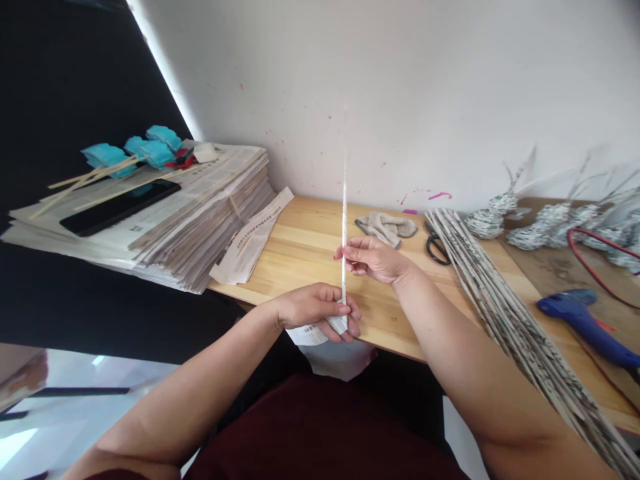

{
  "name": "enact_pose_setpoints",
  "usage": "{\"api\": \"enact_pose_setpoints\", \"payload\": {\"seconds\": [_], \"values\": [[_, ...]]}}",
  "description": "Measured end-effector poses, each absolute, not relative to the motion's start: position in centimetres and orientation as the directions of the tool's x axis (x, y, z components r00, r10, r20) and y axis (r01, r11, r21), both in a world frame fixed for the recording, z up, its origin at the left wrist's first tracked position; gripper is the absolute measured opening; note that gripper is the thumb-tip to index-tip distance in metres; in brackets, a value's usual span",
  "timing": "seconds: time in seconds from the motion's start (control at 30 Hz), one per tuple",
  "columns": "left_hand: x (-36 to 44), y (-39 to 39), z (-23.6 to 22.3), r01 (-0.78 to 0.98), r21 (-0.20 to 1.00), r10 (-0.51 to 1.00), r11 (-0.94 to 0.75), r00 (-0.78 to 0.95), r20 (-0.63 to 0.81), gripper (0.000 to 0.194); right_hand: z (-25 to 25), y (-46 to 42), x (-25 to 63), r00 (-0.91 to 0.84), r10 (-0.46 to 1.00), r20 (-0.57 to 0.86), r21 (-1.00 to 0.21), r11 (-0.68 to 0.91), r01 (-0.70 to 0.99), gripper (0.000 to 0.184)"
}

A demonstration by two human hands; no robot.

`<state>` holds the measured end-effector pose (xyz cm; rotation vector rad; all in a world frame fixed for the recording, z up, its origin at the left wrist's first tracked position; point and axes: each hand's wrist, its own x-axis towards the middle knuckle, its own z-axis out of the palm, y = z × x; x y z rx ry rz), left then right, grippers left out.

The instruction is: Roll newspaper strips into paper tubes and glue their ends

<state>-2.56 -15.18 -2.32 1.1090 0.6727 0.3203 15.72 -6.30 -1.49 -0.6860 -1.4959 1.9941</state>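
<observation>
A thin rolled newspaper tube (344, 200) stands nearly upright above the front edge of the wooden table (300, 247). My left hand (315, 310) is closed around its lower end, where the loose paper corner still fans out. My right hand (373, 259) pinches the tube a little higher up, fingers pressed against it. The tube's tip reaches up in front of the white wall.
A tall stack of newspapers (190, 213) with a black phone (120, 207), sticks and blue paper pieces (133, 152) sits at left. A bundle of finished paper tubes (500, 300), scissors (436, 245), a grey cloth (387, 227), a blue glue gun (585, 320) and woven paper pieces (545, 227) lie at right.
</observation>
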Motion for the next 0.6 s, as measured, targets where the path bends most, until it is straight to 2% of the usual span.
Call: {"api": "enact_pose_setpoints", "payload": {"seconds": [0.17, 0.3, 0.4, 0.6], "values": [[-2.37, -15.45, -2.63, 0.061, 0.906, 0.586, 0.418, 0.745, -0.32, 0.03, -1.88, -5.88, 15.28, -0.607, 0.79, -0.083, -0.959, -0.229, -0.166, 0.035], [-2.61, -15.42, -2.8, 0.01, 0.908, 0.608, 0.419, 0.739, -0.289, 0.029, -1.44, -6.21, 15.63, -0.684, 0.721, -0.112, -0.955, -0.268, -0.126, 0.035], [-2.73, -15.45, -2.86, -0.008, 0.902, 0.611, 0.432, 0.738, -0.287, 0.028, -1.27, -6.44, 15.8, -0.741, 0.664, -0.102, -0.968, -0.239, -0.081, 0.031], [-2.62, -15.7, -2.67, 0.011, 0.907, 0.629, 0.422, 0.717, -0.301, 0.028, -1.54, -6.29, 15.43, -0.661, 0.743, -0.109, -0.967, -0.233, -0.101, 0.034]]}}
